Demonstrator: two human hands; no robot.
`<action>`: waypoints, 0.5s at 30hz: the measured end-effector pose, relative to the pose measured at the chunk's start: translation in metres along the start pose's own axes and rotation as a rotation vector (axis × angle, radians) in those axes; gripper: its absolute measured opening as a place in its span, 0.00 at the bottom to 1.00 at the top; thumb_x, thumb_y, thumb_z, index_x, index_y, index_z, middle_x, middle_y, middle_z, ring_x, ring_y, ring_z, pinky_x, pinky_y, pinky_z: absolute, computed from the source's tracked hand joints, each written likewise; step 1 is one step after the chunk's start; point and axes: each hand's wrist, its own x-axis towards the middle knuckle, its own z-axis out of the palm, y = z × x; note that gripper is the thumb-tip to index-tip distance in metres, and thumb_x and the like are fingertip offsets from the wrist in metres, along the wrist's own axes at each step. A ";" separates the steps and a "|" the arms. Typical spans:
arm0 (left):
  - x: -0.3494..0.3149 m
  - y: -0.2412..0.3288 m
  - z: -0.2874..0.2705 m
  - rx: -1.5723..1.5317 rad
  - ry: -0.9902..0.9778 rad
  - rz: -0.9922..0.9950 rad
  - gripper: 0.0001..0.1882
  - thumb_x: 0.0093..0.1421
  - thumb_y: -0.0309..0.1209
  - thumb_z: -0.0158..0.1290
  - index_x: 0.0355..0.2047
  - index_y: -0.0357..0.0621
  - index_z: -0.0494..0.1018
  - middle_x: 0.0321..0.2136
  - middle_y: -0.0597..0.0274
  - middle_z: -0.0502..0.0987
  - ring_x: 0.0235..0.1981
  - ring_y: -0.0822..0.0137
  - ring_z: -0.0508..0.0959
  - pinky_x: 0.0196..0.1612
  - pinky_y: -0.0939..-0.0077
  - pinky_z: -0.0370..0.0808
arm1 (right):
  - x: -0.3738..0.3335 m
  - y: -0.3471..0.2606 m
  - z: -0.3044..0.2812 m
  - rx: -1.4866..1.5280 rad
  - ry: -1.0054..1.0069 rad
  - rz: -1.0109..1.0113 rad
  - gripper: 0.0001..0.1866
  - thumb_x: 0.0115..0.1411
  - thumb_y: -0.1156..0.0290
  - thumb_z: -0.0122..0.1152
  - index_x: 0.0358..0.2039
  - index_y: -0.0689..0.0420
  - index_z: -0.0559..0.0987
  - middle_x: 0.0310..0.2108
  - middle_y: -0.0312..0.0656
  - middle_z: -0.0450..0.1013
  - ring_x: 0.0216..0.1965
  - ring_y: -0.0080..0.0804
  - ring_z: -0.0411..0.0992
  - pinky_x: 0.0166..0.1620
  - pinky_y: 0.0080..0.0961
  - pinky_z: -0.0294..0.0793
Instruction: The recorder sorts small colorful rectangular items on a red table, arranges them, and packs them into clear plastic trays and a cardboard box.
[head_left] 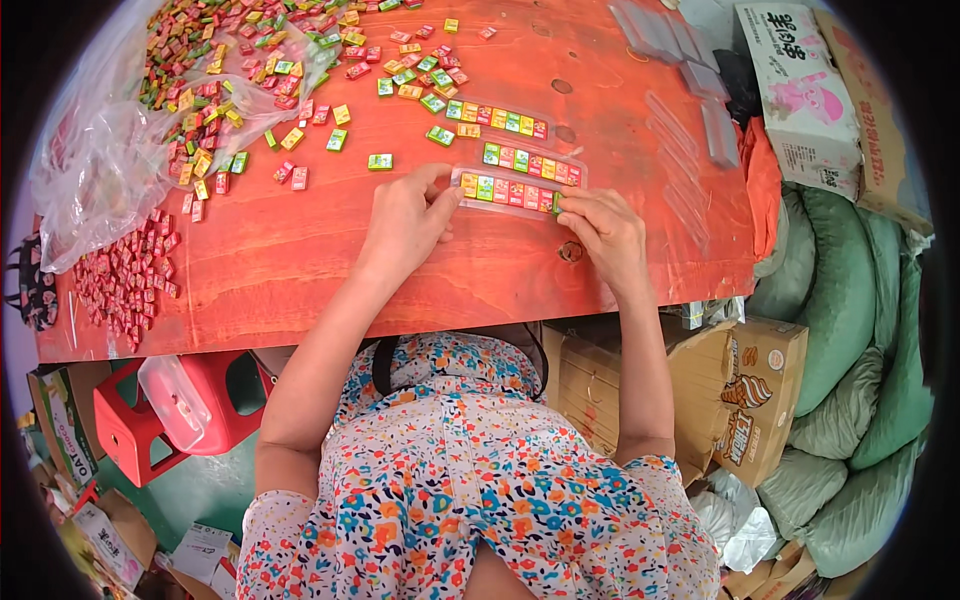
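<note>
A narrow transparent plastic sleeve (510, 209) lies on the red table with a row of small coloured boxes (500, 190) in it, yellow, green, pink and red. My left hand (408, 222) holds the sleeve's left end between thumb and fingers. At the right end, the thumb and fingertips of my right hand (606, 232) pinch a small green box (557, 203), beside the last red one. Just beyond lies another filled strip (532, 162), and farther off a third one (497, 118), each with a row of similar boxes.
Loose small boxes (230, 80) heap over a plastic bag (110, 165) at the far left. A pile of red ones (130, 275) sits near the left edge. Transparent sleeves (680, 170) lie on the right. Below the table stand a red stool (215, 400) and a cardboard box (765, 400).
</note>
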 end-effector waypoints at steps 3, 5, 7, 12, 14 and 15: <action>0.001 0.000 0.001 -0.013 0.004 -0.007 0.15 0.64 0.28 0.56 0.49 0.31 0.75 0.25 0.60 0.79 0.22 0.75 0.80 0.23 0.80 0.79 | -0.004 0.004 0.005 -0.066 0.039 -0.050 0.08 0.51 0.74 0.69 0.34 0.60 0.84 0.40 0.43 0.81 0.42 0.39 0.77 0.45 0.33 0.78; 0.001 0.000 0.002 -0.019 0.004 -0.005 0.15 0.64 0.28 0.56 0.49 0.32 0.75 0.24 0.60 0.79 0.22 0.75 0.80 0.23 0.80 0.79 | -0.007 0.005 0.007 -0.127 0.061 -0.088 0.08 0.51 0.74 0.70 0.34 0.60 0.84 0.40 0.43 0.81 0.43 0.40 0.77 0.45 0.33 0.78; 0.001 0.000 0.001 -0.026 0.004 -0.001 0.15 0.64 0.28 0.56 0.49 0.32 0.75 0.24 0.60 0.79 0.22 0.75 0.80 0.23 0.81 0.79 | -0.010 0.003 0.008 -0.180 0.071 -0.122 0.09 0.52 0.73 0.70 0.33 0.61 0.84 0.45 0.44 0.80 0.44 0.41 0.77 0.47 0.34 0.77; 0.006 0.002 0.001 -0.005 0.045 0.000 0.12 0.62 0.29 0.57 0.41 0.31 0.76 0.19 0.57 0.78 0.17 0.71 0.80 0.19 0.76 0.76 | -0.013 -0.016 0.003 -0.093 0.187 0.085 0.13 0.57 0.71 0.68 0.41 0.60 0.82 0.47 0.47 0.77 0.41 0.37 0.78 0.42 0.29 0.78; 0.008 0.007 -0.001 0.023 0.021 -0.024 0.12 0.64 0.31 0.57 0.40 0.31 0.76 0.20 0.59 0.78 0.17 0.74 0.78 0.19 0.79 0.76 | -0.013 -0.019 0.004 0.002 0.266 0.347 0.14 0.61 0.73 0.63 0.48 0.62 0.78 0.40 0.47 0.78 0.34 0.30 0.78 0.36 0.26 0.78; 0.008 0.008 -0.002 0.049 0.003 -0.050 0.14 0.65 0.33 0.57 0.39 0.31 0.76 0.21 0.62 0.77 0.18 0.76 0.77 0.19 0.81 0.76 | -0.012 -0.018 0.007 0.002 0.271 0.348 0.14 0.61 0.73 0.63 0.48 0.62 0.78 0.40 0.47 0.78 0.34 0.30 0.78 0.36 0.26 0.78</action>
